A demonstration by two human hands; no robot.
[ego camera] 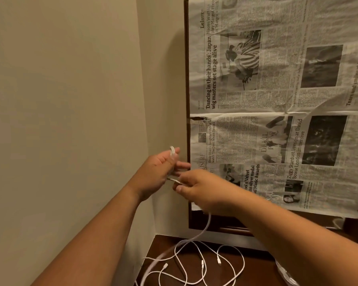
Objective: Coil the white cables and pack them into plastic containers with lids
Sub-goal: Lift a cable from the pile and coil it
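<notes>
Gripping one white cable [205, 225], the hands [155, 172] [203, 190] hang above loose cables [232, 263].

1. A single camera rides on the person's head, looking forward and slightly down along both forearms.
2. It faces a room corner: bare wall [60, 100] left, newspaper-covered panel [277, 100] right, both close.
3. The left hand [159, 172] and right hand [205, 190], white cable [206, 226] between them, sit mid-frame near the lens.
4. The table [256, 271] shows only along the bottom edge.
</notes>
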